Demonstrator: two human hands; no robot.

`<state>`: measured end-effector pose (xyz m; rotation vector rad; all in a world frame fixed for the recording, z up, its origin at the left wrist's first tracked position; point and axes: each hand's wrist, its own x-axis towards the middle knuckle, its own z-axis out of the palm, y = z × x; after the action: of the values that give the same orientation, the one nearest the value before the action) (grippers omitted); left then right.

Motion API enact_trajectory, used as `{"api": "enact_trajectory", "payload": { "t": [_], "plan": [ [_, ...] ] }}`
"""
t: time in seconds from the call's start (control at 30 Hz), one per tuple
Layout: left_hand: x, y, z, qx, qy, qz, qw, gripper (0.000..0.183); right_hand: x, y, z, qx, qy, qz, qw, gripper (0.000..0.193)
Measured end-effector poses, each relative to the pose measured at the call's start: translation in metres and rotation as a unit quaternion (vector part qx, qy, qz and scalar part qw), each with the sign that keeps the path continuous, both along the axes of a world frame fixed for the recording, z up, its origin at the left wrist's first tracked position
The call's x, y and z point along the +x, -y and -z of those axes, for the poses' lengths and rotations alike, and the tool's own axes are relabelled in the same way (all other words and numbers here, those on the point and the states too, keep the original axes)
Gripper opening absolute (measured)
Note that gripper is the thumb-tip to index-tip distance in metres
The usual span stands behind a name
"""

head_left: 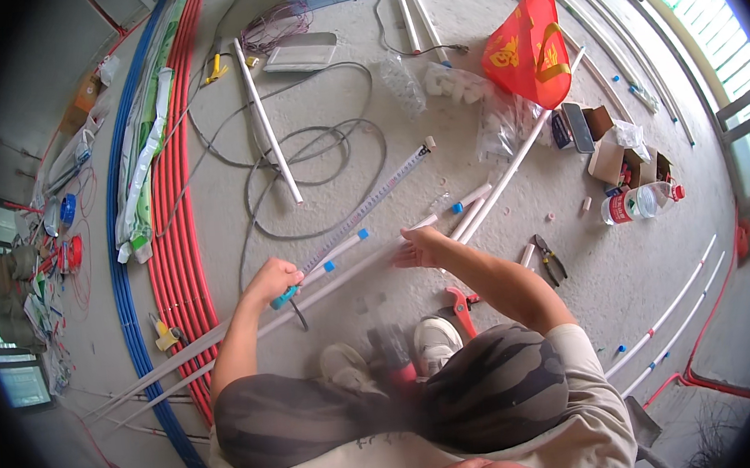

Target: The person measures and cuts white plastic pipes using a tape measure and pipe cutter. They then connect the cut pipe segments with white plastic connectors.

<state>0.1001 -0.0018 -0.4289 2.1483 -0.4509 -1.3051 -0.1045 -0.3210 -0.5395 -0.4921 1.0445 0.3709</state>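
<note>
My left hand (274, 280) is closed round a teal tape measure (284, 298). Its blade (364, 206) runs out up and to the right, ending in a metal hook above the floor. My right hand (419, 247) has its fingers round a white plastic pipe (348, 275) near the upper end. That pipe slants down to the left, beneath the left forearm. Beside the left hand lie more white pipes with blue end bands (363, 234). A red pipe cutter (460, 311) rests by my right shoe, and pliers (552, 261) lie farther right.
Bundles of red pipes (174, 161) and blue pipes (115, 165) run along the left. A grey cable (378, 160) coils ahead. To the right stand a red bag (523, 54), open cartons (618, 165) and a plastic bottle (638, 204). A blurred dark tool (389, 346) stands between my shoes.
</note>
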Motion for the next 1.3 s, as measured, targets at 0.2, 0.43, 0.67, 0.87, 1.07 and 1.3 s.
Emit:
{"api": "enact_trajectory", "payload": {
  "t": [0.2,0.43,0.67,0.87,1.07,1.3],
  "plan": [
    [0.001,-0.004,-0.003,0.022,0.012,0.031,0.999,0.024,0.012,-0.004,0.013,-0.174,-0.069,-0.037,0.982,0.038],
    [-0.002,-0.005,-0.001,0.044,0.005,0.032,0.999,0.021,0.014,-0.015,-0.027,-0.231,0.088,0.096,0.964,0.023],
    [-0.006,0.005,-0.011,0.06,0.002,0.046,0.997,0.021,0.008,-0.005,-0.057,-0.2,0.188,0.136,0.952,0.014],
    [-0.006,0.005,-0.011,0.07,0.029,0.076,0.994,0.022,0.0,0.003,-0.047,-0.181,0.23,0.15,0.944,0.019],
    [-0.008,0.007,-0.008,0.069,0.024,0.061,0.995,0.021,-0.006,0.004,-0.051,-0.183,0.233,0.145,0.944,0.023],
    [-0.009,0.003,-0.019,0.037,-0.001,0.043,0.998,0.024,-0.005,0.011,-0.049,-0.22,0.251,0.173,0.927,0.015]
  ]
}}
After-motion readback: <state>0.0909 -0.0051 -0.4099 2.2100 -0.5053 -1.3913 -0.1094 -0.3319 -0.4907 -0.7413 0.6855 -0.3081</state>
